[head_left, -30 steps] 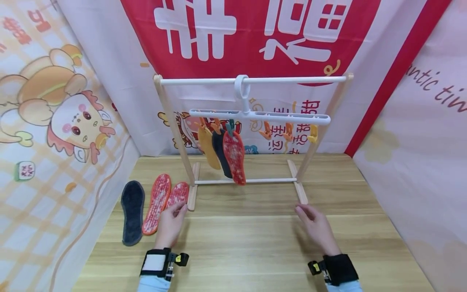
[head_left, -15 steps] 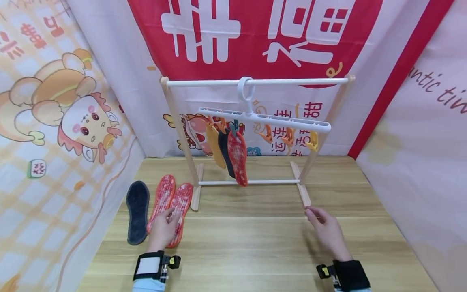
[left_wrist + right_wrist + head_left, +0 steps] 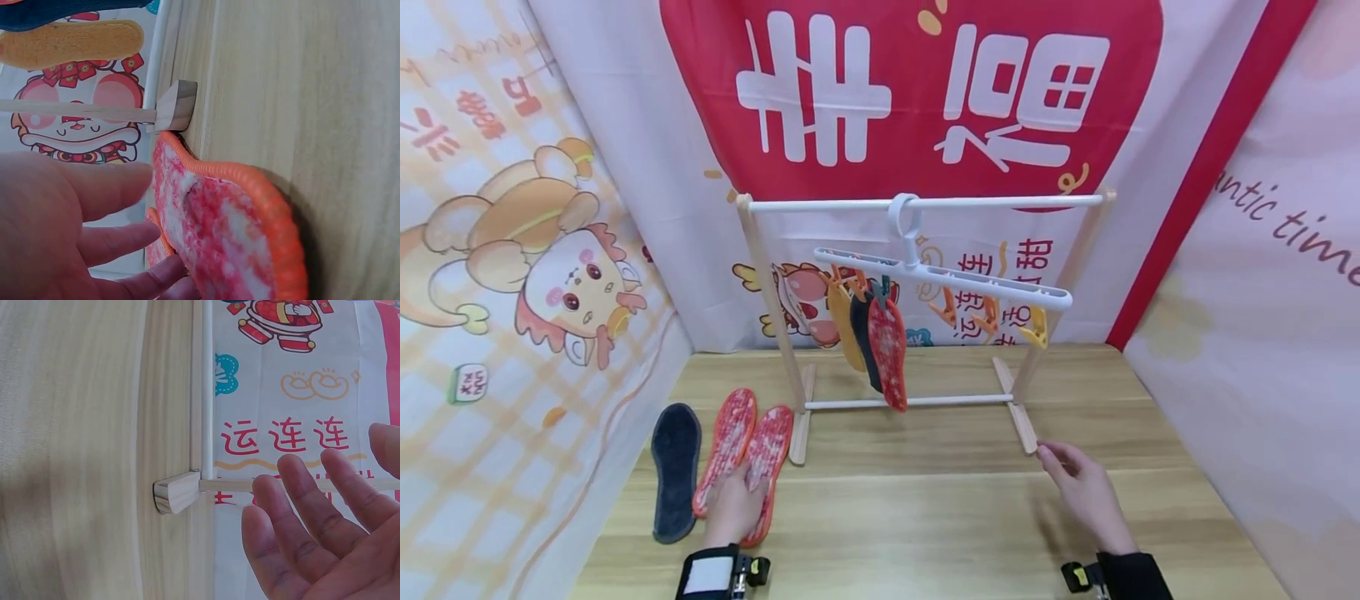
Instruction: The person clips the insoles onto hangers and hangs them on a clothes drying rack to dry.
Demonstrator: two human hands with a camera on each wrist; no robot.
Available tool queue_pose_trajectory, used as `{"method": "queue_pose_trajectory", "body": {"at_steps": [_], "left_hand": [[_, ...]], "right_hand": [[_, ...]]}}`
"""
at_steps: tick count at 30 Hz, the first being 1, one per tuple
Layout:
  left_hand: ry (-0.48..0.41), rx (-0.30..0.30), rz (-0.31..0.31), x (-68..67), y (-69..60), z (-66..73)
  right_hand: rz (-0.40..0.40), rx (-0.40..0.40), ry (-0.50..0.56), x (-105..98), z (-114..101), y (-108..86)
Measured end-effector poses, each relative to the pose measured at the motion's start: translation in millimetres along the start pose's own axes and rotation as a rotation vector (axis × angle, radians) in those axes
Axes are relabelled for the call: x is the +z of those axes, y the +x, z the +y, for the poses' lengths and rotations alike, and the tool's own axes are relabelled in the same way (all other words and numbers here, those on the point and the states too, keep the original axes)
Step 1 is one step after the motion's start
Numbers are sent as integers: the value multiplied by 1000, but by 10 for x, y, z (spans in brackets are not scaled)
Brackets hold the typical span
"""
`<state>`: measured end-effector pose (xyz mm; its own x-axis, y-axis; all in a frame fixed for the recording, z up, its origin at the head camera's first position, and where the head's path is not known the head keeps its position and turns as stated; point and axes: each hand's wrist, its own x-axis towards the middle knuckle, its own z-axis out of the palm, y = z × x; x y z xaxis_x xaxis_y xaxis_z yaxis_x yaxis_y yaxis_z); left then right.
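Observation:
My left hand (image 3: 734,507) is over two red-and-white insoles with orange edges. The nearer insole (image 3: 772,437) lies beside the rack's left foot, and the other insole (image 3: 734,421) is just left of it. In the left wrist view its fingers (image 3: 115,187) reach out loosely beside the nearer insole's face, not curled round it; whether they touch it I cannot tell. A dark insole (image 3: 676,471) lies farther left. My right hand (image 3: 1084,492) is by the rack's right foot (image 3: 1019,425), fingers relaxed and holding nothing in the right wrist view.
A wooden rack with a white top bar (image 3: 820,205) carries a white hanger (image 3: 992,285). Clipped on its left are a yellow insole (image 3: 847,333), a dark insole (image 3: 864,346) and a red insole (image 3: 887,350). Orange clips (image 3: 987,315) and a yellow clip (image 3: 1036,327) hang at right.
My left hand has moved back from the nearer red insole's far end to between the two red insoles. The right hand has shifted slightly right. The hanger's right side has swung nearer; the view has tilted up.

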<state>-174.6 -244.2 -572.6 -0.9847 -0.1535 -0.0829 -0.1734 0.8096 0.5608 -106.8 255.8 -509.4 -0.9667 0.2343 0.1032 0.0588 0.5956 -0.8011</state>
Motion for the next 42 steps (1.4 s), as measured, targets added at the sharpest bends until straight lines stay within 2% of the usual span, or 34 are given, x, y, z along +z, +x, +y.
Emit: {"method": "queue_pose_trajectory", "body": {"at_steps": [8,12,17,22,27,31,37,42], "left_hand": [[74,2,0,-94,40,26],[74,3,9,-88,70,55],[37,4,11,-66,117,73],[15,-34,-16,-31,162,102],[-87,-86,-65,10,197,132],[-164,-109,-79,-11,175,89],[-163,-104,-19,-80,95,34],[-176,-98,26,-211,-7,81]], "right_hand": [[16,10,75,50,-120,104],[41,2,81,65,-142,133],[46,-2,98,88,-155,156],[38,-20,108,96,-224,220],[34,-43,112,91,-292,292],[16,-71,132,98,-402,360],[4,-120,145,107,-582,462],[-50,-167,131,94,-740,539]]}}
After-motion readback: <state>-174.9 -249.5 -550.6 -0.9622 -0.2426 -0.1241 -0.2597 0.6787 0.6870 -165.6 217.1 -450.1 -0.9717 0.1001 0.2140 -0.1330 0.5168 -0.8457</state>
